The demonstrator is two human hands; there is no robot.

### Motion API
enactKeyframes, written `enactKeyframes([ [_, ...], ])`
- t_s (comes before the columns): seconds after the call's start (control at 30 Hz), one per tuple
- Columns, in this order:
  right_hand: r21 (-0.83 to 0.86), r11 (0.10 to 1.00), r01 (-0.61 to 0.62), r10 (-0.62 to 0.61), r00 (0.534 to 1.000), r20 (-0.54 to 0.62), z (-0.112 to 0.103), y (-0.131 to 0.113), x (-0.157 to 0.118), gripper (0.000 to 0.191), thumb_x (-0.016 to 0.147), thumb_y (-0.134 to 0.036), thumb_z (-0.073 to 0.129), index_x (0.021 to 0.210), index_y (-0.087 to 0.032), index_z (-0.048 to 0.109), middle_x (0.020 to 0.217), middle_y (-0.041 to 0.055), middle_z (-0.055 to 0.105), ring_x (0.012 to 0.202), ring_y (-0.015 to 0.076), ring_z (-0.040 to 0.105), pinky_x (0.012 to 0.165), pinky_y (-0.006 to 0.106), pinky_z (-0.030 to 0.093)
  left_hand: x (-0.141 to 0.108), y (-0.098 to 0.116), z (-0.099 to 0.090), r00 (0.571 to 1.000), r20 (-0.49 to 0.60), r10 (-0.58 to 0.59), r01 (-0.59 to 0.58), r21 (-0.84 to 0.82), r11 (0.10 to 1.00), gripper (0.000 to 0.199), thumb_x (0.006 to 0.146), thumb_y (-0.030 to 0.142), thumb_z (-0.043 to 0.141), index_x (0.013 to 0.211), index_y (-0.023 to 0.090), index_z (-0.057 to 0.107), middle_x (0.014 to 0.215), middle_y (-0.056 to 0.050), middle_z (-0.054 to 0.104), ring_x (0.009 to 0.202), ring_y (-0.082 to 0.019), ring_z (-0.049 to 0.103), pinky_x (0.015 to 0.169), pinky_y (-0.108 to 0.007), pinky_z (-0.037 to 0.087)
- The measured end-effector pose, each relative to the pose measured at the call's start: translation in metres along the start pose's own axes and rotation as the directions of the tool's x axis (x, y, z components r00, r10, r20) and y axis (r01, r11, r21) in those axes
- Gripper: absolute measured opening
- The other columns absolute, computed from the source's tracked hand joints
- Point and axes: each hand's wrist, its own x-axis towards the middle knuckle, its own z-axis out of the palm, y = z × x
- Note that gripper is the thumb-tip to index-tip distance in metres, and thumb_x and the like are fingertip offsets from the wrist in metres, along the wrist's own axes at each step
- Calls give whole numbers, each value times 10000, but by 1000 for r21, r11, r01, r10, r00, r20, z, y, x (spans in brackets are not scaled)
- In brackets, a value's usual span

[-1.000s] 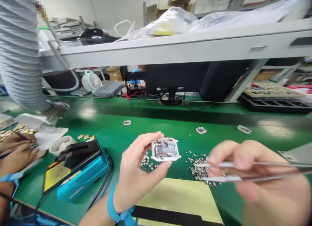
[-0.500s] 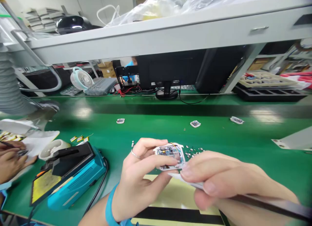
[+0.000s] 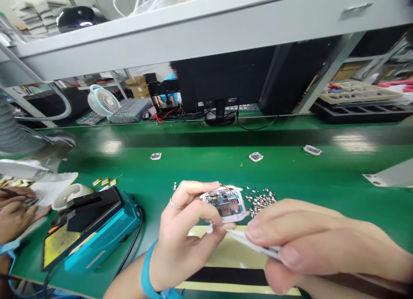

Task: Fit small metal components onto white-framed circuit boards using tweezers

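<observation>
My left hand (image 3: 190, 234), with a blue wrist strap, is closed around the edges of a small white casing (image 3: 240, 215) with an exposed circuit board inside. Its open face is tilted towards me. Between the left thumb and a curled finger shows a small white piece (image 3: 209, 228). My right hand (image 3: 316, 238) pinches a slim pair of tweezers (image 3: 240, 238) with pale tips. The tips lie beside the left thumb, just below the casing; whether they touch it I cannot tell. Many tiny components (image 3: 263, 201) lie heaped behind the right fingers.
Three similar white casings, one in the middle (image 3: 256, 157), lie further back on the green bench (image 3: 200, 161). At left stand a blue soldering station (image 3: 103, 238) and a white tape roll (image 3: 71, 195). Beyond it are a co-worker's hands (image 3: 19, 213). A monitor (image 3: 222, 84) stands behind.
My left finger has drawn back from the board, uncovering its metal parts, and the small white piece now shows. The right hand has shifted slightly, exposing more of the component heap. The camera has tilted down.
</observation>
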Motion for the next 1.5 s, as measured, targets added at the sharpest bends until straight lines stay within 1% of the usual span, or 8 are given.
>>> enactKeyframes([
  [0.1,-6,999,-51,50,996,-71,-1,1,1,383,649,-65,688,970,-251,593,940,-4,657,857,185,619,761,281,527,-1,2,-1,999,-35,-2,2,-11,1000,169,666,57,647,704,153,514,1043,-68,499,942,-185,549,773,-293,507],
  [0.3,-11,999,-42,42,999,-19,3,2,5,305,721,-63,614,979,-224,603,958,8,650,911,180,597,796,274,513,1,6,-1,998,-60,1,-3,-36,999,179,641,115,693,680,152,523,991,-74,569,912,-203,580,744,-306,522],
  [0.6,13,997,-74,75,997,-25,3,2,3,342,695,-86,652,983,-264,608,947,-4,654,876,176,612,769,262,521,2,7,0,996,-82,-20,11,-113,994,171,619,106,708,657,149,547,997,-76,577,891,-218,596,720,-324,532],
  [0.77,110,990,-92,107,985,-138,7,3,4,341,659,-87,686,942,-267,618,909,-10,659,832,173,618,730,279,530,2,6,0,997,-71,0,-11,-154,988,165,620,104,706,660,146,552,1003,-85,566,876,-216,598,686,-317,552],
  [1.03,50,994,-94,95,996,1,3,4,6,347,689,-50,645,963,-261,622,890,-6,666,864,175,611,742,269,522,3,5,2,996,-59,67,-75,-145,987,115,653,76,672,676,132,574,1009,-83,538,912,-202,585,711,-293,563],
  [1.23,131,982,-137,151,984,-98,3,0,7,339,663,-102,687,948,-275,623,925,-3,654,806,179,630,664,252,553,4,5,-1,996,-58,73,-80,-130,988,128,652,120,687,737,133,592,1006,-82,556,886,-198,605,702,-292,568],
  [1.4,115,988,-107,112,993,-38,0,-2,8,174,792,-237,556,940,-264,643,871,12,666,774,173,641,643,240,563,3,3,-3,999,-35,39,-44,-146,988,199,618,193,723,765,151,595,960,-80,588,824,-194,619,656,-294,567],
  [1.5,60,991,-118,118,993,7,-1,-2,5,192,806,-195,539,948,-274,642,864,1,670,799,171,640,710,239,553,2,1,-4,999,-25,38,-41,-134,990,235,597,228,739,764,150,594,927,-81,602,801,-188,618,636,-281,561],
])
